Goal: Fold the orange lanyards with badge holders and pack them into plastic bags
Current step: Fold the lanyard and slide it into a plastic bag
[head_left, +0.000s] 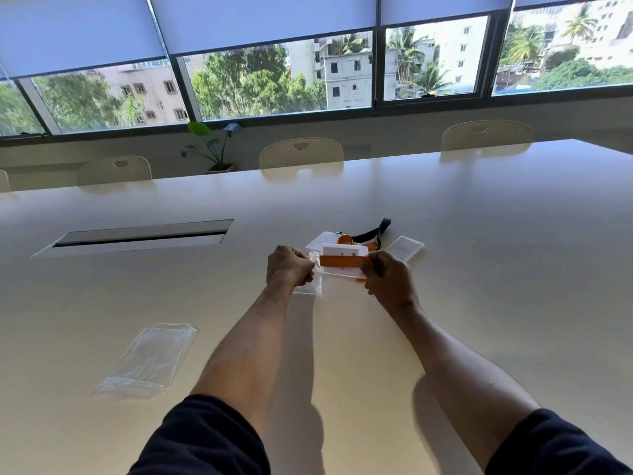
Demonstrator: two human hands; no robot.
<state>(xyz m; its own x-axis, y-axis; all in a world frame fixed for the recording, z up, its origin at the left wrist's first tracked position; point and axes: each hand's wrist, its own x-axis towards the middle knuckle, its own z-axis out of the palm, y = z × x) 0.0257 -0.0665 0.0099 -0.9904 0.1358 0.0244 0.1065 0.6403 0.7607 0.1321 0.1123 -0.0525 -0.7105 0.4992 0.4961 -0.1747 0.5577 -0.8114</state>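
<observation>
A white badge holder [344, 252] wrapped with an orange lanyard band [337, 260] is held just above the table. My right hand [385, 275] grips its right end. My left hand [289, 267] pinches a clear plastic bag [312, 282] at the holder's left end. Behind them lie another badge holder with orange lanyard [346, 239] and a black strap [371, 234]. A separate white badge holder [404, 247] rests to the right. Whether the held holder has entered the bag, I cannot tell.
A stack of clear plastic bags [147, 361] lies on the white table [496, 269] at near left. A cable slot [137, 236] is set into the table at far left. Chairs [301, 153] and a potted plant [212, 149] stand along the far edge.
</observation>
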